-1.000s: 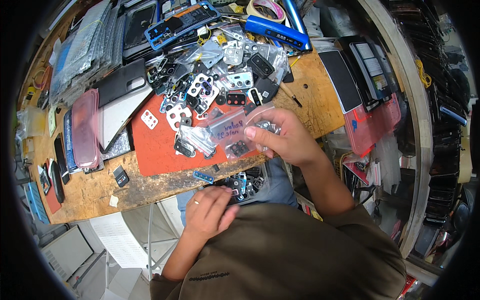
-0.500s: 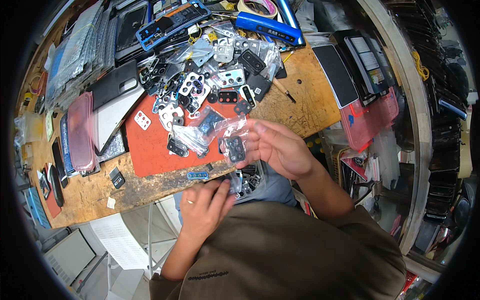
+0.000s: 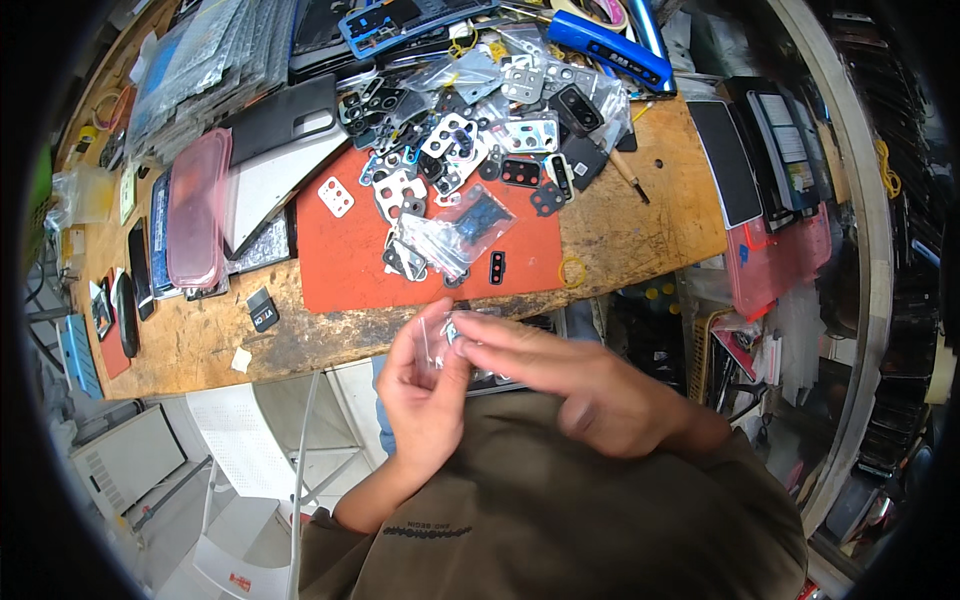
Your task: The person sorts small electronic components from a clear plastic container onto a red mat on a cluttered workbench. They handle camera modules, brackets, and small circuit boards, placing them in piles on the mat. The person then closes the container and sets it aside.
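Observation:
My left hand (image 3: 425, 385) is raised just off the bench's front edge, thumb and fingers closed on a small clear plastic bag (image 3: 427, 338). My right hand (image 3: 590, 385) reaches across from the right, its fingertips over the bag and smeared by motion. Something small and shiny shows at those fingertips, too blurred to name. Beyond the hands, a red-orange mat (image 3: 340, 270) carries a heap of phone camera lens covers (image 3: 455, 135). On the mat lie a clear bag with a dark blue piece (image 3: 482, 218) and a black three-hole lens cover (image 3: 497, 267). My lap is partly hidden beneath my hands.
A blue handheld tool (image 3: 610, 50) lies behind the heap, and a wooden-handled tool (image 3: 628, 175) to its right. Stacked bagged panels (image 3: 215, 75) and a pink case (image 3: 198, 210) stand left. A white chair (image 3: 240, 425) is below the bench; boxed phone parts (image 3: 770, 145) are far right.
The view has shifted, so the bench sits further right. My right hand has come down from the mat's edge to my left hand, which now holds up a clear bag. The three-hole cover is uncovered.

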A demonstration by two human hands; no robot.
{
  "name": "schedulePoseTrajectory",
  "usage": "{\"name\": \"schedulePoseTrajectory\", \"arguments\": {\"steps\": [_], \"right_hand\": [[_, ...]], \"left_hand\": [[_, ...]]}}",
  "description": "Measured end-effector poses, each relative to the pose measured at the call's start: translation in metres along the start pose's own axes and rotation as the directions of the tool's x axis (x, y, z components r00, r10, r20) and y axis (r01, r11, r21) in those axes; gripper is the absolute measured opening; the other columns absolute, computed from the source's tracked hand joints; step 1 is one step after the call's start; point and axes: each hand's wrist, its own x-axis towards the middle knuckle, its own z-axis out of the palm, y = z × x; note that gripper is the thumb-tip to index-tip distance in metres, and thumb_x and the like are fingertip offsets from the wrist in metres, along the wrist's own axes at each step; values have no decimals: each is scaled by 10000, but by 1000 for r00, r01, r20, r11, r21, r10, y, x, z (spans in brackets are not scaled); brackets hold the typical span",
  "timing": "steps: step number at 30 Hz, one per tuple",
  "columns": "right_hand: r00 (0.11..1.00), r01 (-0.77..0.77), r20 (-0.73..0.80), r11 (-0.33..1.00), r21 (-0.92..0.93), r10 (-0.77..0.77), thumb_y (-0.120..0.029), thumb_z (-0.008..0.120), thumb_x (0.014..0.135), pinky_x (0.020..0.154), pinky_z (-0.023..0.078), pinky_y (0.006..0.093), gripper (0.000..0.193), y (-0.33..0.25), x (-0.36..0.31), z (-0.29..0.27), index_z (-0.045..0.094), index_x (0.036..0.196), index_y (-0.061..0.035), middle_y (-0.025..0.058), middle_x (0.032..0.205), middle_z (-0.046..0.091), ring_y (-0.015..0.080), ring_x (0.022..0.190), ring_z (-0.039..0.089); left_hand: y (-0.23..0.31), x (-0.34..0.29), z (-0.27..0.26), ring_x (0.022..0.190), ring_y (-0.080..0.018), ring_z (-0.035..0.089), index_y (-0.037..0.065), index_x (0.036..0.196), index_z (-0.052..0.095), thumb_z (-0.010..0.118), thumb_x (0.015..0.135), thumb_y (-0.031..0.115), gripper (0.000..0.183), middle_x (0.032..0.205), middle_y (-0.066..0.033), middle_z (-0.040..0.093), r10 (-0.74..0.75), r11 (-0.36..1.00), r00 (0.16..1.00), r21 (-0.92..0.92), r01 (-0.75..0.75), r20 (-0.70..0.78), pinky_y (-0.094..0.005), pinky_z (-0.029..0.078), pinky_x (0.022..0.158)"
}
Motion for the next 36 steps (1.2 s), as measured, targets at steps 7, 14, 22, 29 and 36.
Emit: {"name": "schedulePoseTrajectory", "arguments": {"steps": [7,14,22,29,36], "right_hand": [[955,-115,-271,993,30,119,-288,466,1176,1225,396,436,483,17,8,-37,644,1426,85,231,1489,648,341,1428,585],[952,29,-256,884,-466,-166,-130,621,1055,1195,426,470,386,42,52,-31,664,1390,57,223,1427,669,372,1378,599],[915,137,-105,543,-829,-391,-33,784,768,923,520,451,544,62,36,-17,709,1305,7,144,1273,710,339,1101,659],[841,-160,-398,871,463,367,-191,437,1179,1009,571,419,431,54,18,-30,602,1429,119,182,1391,686,256,1214,698],[886,-117,-308,808,577,348,-226,427,1183,1054,552,428,456,54,18,-34,587,1448,108,174,1403,672,239,1241,684]], "left_hand": [[1,-14,-16,1150,-188,720,-69,1473,541,622,1073,-15,411,1286,-152,717,-144,989,989,-51,142,-26,-375,635,1003],[-30,-8,-36,1023,-348,746,-42,1269,639,710,908,-126,377,1155,-215,724,323,460,851,717,-523,414,-403,618,900],[-15,1,-44,921,-379,732,-59,1135,693,743,834,-96,307,1074,-218,717,590,206,666,712,-671,457,-437,615,836],[25,75,-27,1192,-403,617,-31,1376,637,773,905,-18,491,1328,-209,657,428,171,839,882,-440,335,-491,485,1039],[44,87,-18,1097,-364,613,37,1414,646,774,902,-8,529,1204,-175,628,300,202,855,848,-491,423,-447,499,969]]}}
